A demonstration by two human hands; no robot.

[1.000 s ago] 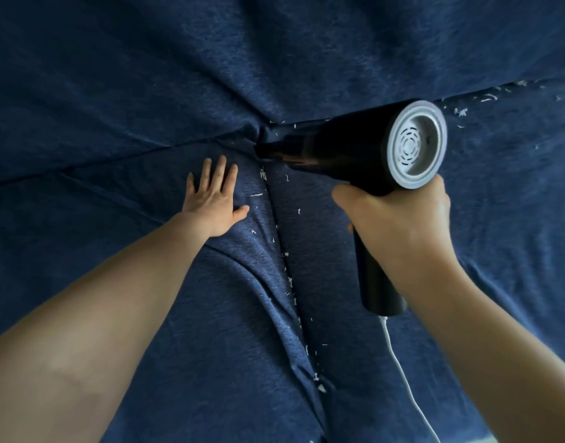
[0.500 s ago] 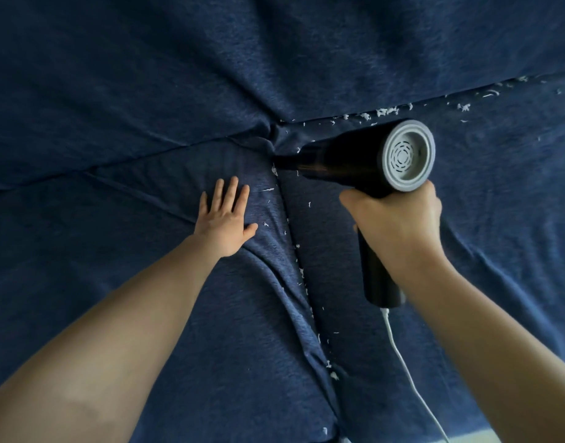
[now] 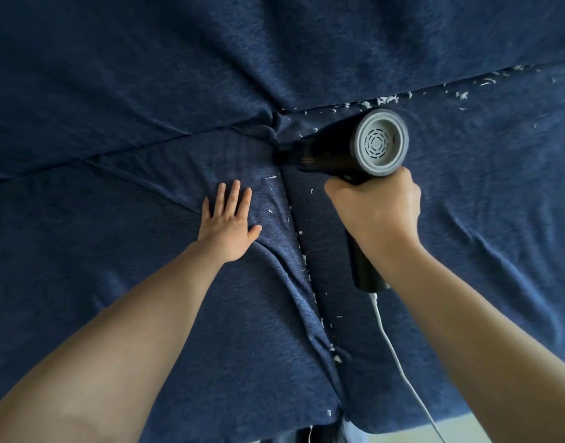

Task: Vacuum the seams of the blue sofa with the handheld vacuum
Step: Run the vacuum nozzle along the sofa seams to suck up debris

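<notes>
The blue sofa (image 3: 115, 75) fills the view. A seam (image 3: 306, 260) between two seat cushions runs from the back junction toward me, dotted with white crumbs. My right hand (image 3: 380, 212) grips the handle of a black handheld vacuum (image 3: 332, 151) with a grey rear cap. Its nozzle points left and sits at the top of that seam, just below the junction with the backrest. My left hand (image 3: 227, 223) presses flat, fingers straight, on the left seat cushion beside the seam.
White debris (image 3: 386, 99) lies along the rear seam between the right seat cushion and the backrest. A white cord (image 3: 399, 362) hangs from the vacuum's handle toward the sofa's front edge. A pale floor strip (image 3: 402, 438) shows at the bottom.
The vacuum's nozzle has slid from the back junction down onto the top of the seat seam. My left hand has stayed flat on the left cushion. The camera has shifted, revealing more rear-seam debris.
</notes>
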